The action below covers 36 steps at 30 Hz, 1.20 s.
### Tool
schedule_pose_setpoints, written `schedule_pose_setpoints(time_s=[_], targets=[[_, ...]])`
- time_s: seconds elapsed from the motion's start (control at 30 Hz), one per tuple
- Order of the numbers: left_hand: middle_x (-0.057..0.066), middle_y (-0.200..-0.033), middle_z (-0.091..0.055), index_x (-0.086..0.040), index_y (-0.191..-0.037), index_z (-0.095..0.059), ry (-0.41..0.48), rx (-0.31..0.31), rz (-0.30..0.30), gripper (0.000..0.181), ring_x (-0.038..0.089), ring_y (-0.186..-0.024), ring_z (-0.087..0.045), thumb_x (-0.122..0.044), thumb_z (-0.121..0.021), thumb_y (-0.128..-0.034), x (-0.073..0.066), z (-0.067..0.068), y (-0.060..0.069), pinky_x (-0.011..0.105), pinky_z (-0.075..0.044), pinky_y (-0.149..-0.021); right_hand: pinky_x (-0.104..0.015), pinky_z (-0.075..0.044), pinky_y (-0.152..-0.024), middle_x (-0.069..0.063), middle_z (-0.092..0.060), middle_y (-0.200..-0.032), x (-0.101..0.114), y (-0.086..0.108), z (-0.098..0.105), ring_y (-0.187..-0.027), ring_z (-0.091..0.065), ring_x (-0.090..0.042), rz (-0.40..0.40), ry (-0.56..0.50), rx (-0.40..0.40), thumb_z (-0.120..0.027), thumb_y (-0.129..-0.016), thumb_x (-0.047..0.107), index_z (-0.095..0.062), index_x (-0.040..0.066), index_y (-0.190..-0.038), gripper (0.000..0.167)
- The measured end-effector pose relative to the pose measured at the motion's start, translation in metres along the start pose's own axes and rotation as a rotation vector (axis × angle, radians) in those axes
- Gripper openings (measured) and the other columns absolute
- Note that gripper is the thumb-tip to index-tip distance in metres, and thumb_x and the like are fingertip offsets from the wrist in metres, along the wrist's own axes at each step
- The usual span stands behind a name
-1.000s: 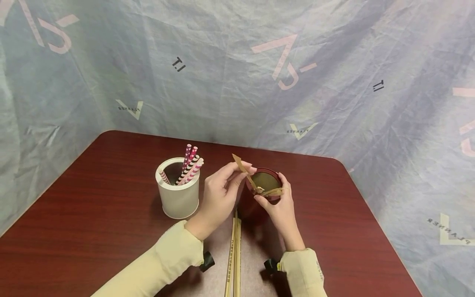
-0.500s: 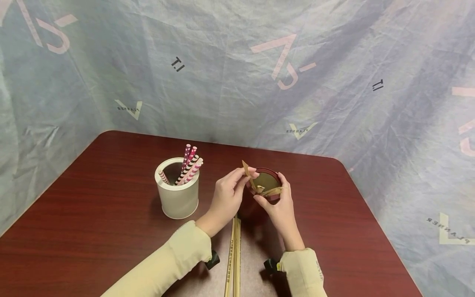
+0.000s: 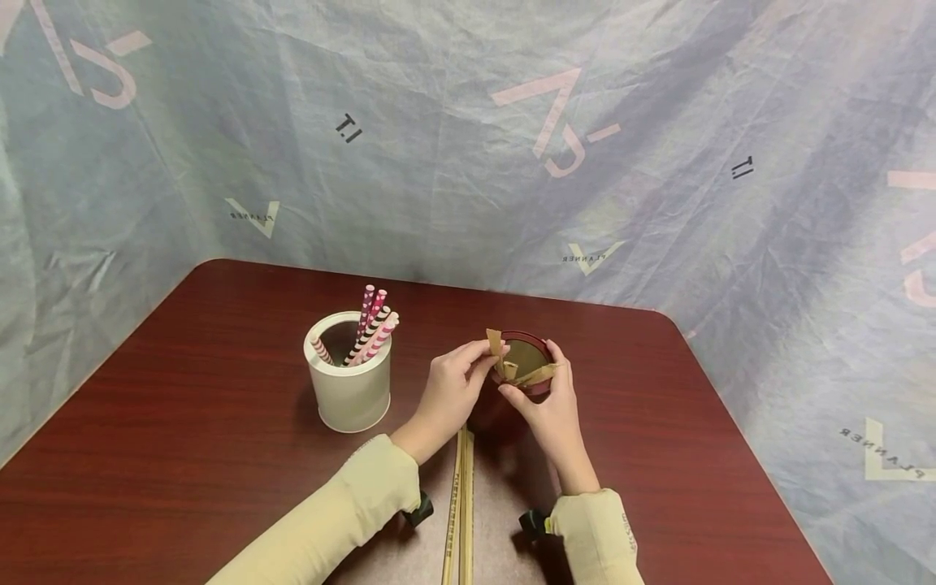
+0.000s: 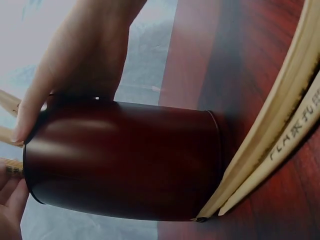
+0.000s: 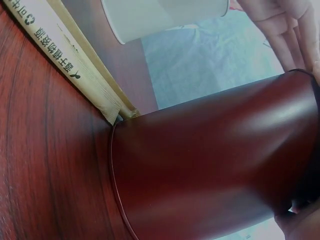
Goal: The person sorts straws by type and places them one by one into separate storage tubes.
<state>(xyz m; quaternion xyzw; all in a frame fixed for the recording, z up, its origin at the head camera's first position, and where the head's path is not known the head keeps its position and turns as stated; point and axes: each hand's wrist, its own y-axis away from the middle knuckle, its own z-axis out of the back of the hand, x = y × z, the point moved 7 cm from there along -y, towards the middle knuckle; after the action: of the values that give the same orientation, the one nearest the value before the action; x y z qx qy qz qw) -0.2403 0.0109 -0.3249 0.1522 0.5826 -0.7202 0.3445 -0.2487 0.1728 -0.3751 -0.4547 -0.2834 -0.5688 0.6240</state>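
In the head view, a dark red canister (image 3: 528, 354) stands upright at the middle right of the table. Tan paper-wrapped straws, short ends of which show, lean in its mouth. My left hand (image 3: 449, 388) pinches one wrapped straw (image 3: 494, 341) at the canister's left rim. The left wrist view shows left fingers (image 4: 11, 200) around a tan end at the rim. With thumb and fingers, my right hand (image 3: 553, 410) grips the canister's right side near the rim. The lower part of the straws inside is hidden.
A white canister (image 3: 351, 402) at left holds several patterned straws (image 3: 375, 327). Several long tan paper-wrapped straws (image 3: 461, 504) with printing lie between my forearms, their far ends beside the red canister's base (image 5: 117, 150). Grey fabric (image 3: 439, 162) hangs behind the table.
My left hand has moved right, closer to the red canister, and the pinched straw has swung from a slant to nearly upright. The right hand keeps its grip on the canister.
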Motion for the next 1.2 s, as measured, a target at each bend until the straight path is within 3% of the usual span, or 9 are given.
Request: schedule_pose_setpoints(time_s=[0.13, 0.3, 0.53, 0.63, 0.8, 0.97, 1.2], targets=[[0.013, -0.106, -0.074, -0.001, -0.111, -0.07, -0.024, -0.006, 0.016, 0.024, 0.021, -0.095, -0.071, -0.004, -0.067, -0.0883, 0.003, 0.001, 0.001, 0.031, -0.058, -0.078, -0.045, -0.043, -0.1, -0.01, -0.032, -0.151, -0.002, -0.001, 0.0, -0.129, -0.044, -0.025, -0.005, -0.006, -0.006, -0.079, -0.08, 0.026, -0.022, 0.015, -0.153, 0.093], [0.012, -0.115, -0.071, 0.0, -0.12, -0.066, 0.042, 0.028, 0.072, 0.032, 0.022, -0.105, -0.069, -0.003, -0.066, -0.0887, 0.005, 0.001, 0.006, 0.031, -0.056, -0.084, -0.045, -0.044, -0.099, -0.01, -0.031, -0.152, -0.004, -0.001, 0.002, -0.128, -0.044, -0.027, 0.0, 0.001, -0.011, -0.08, -0.079, 0.024, -0.022, 0.014, -0.153, 0.094], [0.01, -0.116, -0.071, -0.003, -0.12, -0.066, 0.126, 0.026, 0.136, 0.031, 0.02, -0.107, -0.069, -0.005, -0.067, -0.0888, 0.0, 0.009, 0.014, 0.026, -0.055, -0.087, -0.04, -0.045, -0.096, -0.008, -0.032, -0.151, -0.005, 0.001, 0.002, -0.127, -0.045, -0.023, -0.004, 0.009, -0.018, -0.081, -0.078, 0.024, -0.022, 0.015, -0.153, 0.095], [0.01, -0.113, -0.072, -0.004, -0.117, -0.067, 0.187, 0.024, 0.204, 0.028, 0.02, -0.106, -0.069, -0.006, -0.067, -0.0887, -0.001, 0.014, 0.019, 0.024, -0.054, -0.088, -0.043, -0.043, -0.099, -0.009, -0.032, -0.151, -0.004, 0.001, 0.002, -0.129, -0.044, -0.025, -0.001, 0.001, -0.019, -0.081, -0.078, 0.023, -0.023, 0.014, -0.153, 0.095], [0.01, -0.105, -0.074, -0.003, -0.11, -0.067, 0.249, 0.025, 0.382, 0.024, 0.021, -0.101, -0.07, -0.005, -0.07, -0.0862, 0.004, 0.022, 0.03, 0.021, -0.054, -0.087, -0.047, -0.039, -0.104, -0.01, -0.032, -0.151, -0.003, 0.0, 0.001, -0.13, -0.042, -0.027, 0.004, -0.013, -0.011, -0.08, -0.079, 0.023, -0.023, 0.015, -0.153, 0.094], [0.01, -0.098, -0.074, -0.004, -0.105, -0.067, 0.194, 0.067, 0.504, 0.023, 0.022, -0.095, -0.071, -0.004, -0.073, -0.0835, 0.016, 0.025, 0.044, 0.021, -0.055, -0.082, -0.047, -0.038, -0.105, -0.008, -0.032, -0.152, -0.002, 0.001, 0.001, -0.13, -0.042, -0.025, 0.0, -0.018, -0.012, -0.08, -0.079, 0.023, -0.023, 0.016, -0.153, 0.093], [0.008, -0.086, -0.074, -0.002, -0.097, -0.068, 0.034, 0.21, 0.579, 0.018, 0.018, -0.079, -0.072, -0.009, -0.075, -0.0815, 0.034, 0.018, 0.063, 0.02, -0.055, -0.069, -0.048, -0.037, -0.107, -0.009, -0.031, -0.152, -0.002, -0.001, -0.001, -0.131, -0.042, -0.027, -0.001, -0.02, -0.001, -0.08, -0.08, 0.025, -0.022, 0.016, -0.153, 0.093]])
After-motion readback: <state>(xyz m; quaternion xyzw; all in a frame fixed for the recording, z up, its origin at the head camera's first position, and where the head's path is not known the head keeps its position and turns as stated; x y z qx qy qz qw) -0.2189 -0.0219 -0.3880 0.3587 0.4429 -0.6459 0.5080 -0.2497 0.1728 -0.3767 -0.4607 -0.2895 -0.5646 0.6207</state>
